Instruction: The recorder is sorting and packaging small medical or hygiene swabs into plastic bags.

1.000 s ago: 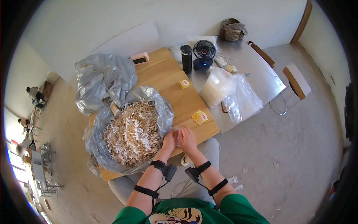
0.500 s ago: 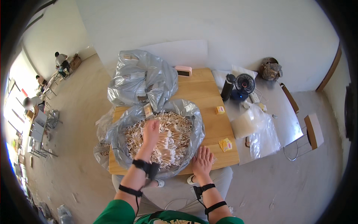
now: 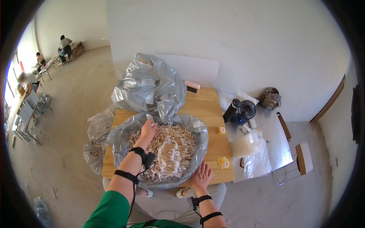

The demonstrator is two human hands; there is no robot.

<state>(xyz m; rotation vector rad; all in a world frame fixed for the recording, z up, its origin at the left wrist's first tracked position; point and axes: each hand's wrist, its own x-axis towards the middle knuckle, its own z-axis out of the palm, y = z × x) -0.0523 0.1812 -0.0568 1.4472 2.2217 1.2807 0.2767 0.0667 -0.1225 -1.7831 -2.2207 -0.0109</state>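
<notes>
A grey plastic bag [image 3: 202,142] lies spread open on the table, heaped with loose wooden-stick cotton swabs [image 3: 190,138]; a neater bunch of cotton swabs [image 3: 167,154] rests on top in the middle. At the far rim of the bag, my left hand [image 3: 148,131] has its fingers closed around a small pale packet [image 3: 150,118], partly hidden by the fingers. My right hand [image 3: 201,177] lies flat on the table's near edge, beside the bag, fingers stretched out and holding nothing.
Behind the open bag stands a fuller grey bag [image 3: 133,91], next to a pink clock [image 3: 192,87]. Yellow packets [image 3: 223,163] and a small yellow box [image 3: 221,130] sit on the wooden table [image 3: 209,110]. A side table holds a black bottle [image 3: 232,110], fan [image 3: 246,110] and clear plastic bags [image 3: 256,155].
My left hand has moved from over the swabs to the far rim and closed on the small packet there. My right hand stays flat on the table. The view has shifted.
</notes>
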